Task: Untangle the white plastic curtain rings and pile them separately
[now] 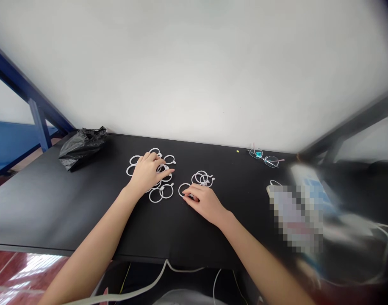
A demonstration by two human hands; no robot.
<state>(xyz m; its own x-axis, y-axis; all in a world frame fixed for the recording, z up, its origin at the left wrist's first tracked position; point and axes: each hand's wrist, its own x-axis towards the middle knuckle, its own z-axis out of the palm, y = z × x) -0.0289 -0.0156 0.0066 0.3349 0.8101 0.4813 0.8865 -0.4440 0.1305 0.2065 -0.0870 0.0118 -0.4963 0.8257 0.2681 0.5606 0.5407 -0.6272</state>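
Several white plastic rings (156, 195) lie scattered on a black table (54, 203). My left hand (148, 171) rests on top of this cluster, fingers stretched out and pressing on the rings. A smaller pile of white rings (203, 178) lies to the right. My right hand (204, 201) sits just below that pile, its fingertips pinched on a single ring (183, 189) at its left.
A crumpled black plastic bag (81, 146) lies at the table's back left. A pair of glasses (264, 157) lies at the back right by the white wall. A phone (292, 212) and white cables (384, 241) are on the right. Cables hang under the front edge.
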